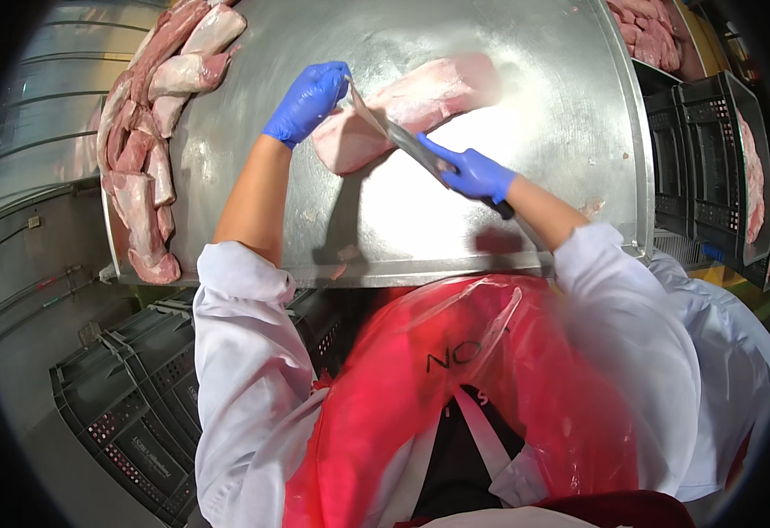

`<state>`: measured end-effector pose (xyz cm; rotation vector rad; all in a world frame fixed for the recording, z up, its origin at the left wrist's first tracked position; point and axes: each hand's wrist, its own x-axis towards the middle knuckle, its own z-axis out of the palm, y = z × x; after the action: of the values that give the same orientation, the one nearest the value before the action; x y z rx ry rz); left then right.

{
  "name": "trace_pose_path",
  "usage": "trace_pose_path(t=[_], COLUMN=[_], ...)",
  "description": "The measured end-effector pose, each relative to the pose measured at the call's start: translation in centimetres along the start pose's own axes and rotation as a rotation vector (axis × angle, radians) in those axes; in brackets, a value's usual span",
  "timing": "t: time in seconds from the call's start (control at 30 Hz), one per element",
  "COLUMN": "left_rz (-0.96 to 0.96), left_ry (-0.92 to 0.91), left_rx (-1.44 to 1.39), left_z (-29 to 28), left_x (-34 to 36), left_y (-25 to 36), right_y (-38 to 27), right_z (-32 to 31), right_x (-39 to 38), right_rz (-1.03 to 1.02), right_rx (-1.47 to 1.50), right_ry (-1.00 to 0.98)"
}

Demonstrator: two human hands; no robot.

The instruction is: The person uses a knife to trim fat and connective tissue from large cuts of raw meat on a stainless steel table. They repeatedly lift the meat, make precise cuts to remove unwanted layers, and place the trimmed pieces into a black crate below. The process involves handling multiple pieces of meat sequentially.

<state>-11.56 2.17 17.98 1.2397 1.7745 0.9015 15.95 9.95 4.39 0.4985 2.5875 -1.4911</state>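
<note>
A long, pale pink piece of meat point(438, 88) lies slantwise on the metal table. My left hand point(310, 101), in a blue glove, is closed at the meat's near-left end, pinching a thin pale strip of fat or membrane point(364, 112) pulled up taut from it. In my right hand point(477, 173), also blue-gloved, is a knife point(413, 150) gripped by its dark handle. The blade points up and left, and its tip end is at the base of the strip, over the meat. Whether the edge is in the meat I cannot tell.
Several cuts of meat point(151, 150) line the left side of the steel table point(270, 40), which has a raised rim. More meat point(644, 33) fills a container at the far right. Dark plastic crates point(697, 154) stand right and lower left. Another person's white sleeve point(724, 339) is close at my right.
</note>
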Motion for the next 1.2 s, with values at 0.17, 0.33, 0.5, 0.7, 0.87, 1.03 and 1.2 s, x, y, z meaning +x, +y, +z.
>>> trace_pose_path(t=[0.17, 0.33, 0.5, 0.7, 0.87, 1.03, 1.2], left_rz=[-0.024, 0.002, 0.074, 0.085, 0.308, 0.125, -1.254], left_ry=[0.023, 0.016, 0.031, 0.2, 0.427, 0.621, 0.316], left_rx=[-0.266, -0.534, -0.669, -0.761, -0.944, -0.646, 0.844], left_z=[-1.5, -4.4, -4.0, -8.3, -12.5, -18.2, -14.8], left_x=[-0.3, -3.3, -3.2, -12.1, -28.4, -55.8, -66.7], left_y=[0.0, -1.7, 0.4, 2.9, 4.0, 2.2, -4.5], right_y=[-3.7, 1.1, -5.3, -3.5, -9.6, -5.3, 3.6], right_z=[0.7, 5.7, 4.0, 8.4, 10.1, 6.3, -4.5], right_x=[7.4, 1.7, 10.1, 4.0, 10.3, 2.7, -0.6], right_rz=[0.012, -0.324, -0.041, -0.256, -0.182, -0.216, 0.182], right_rx=[0.076, 0.001, -0.029, 0.014, 0.139, 0.649, 0.509], right_ry=[0.04, 0.233, 0.064, 0.094, -0.153, 0.005, 0.499])
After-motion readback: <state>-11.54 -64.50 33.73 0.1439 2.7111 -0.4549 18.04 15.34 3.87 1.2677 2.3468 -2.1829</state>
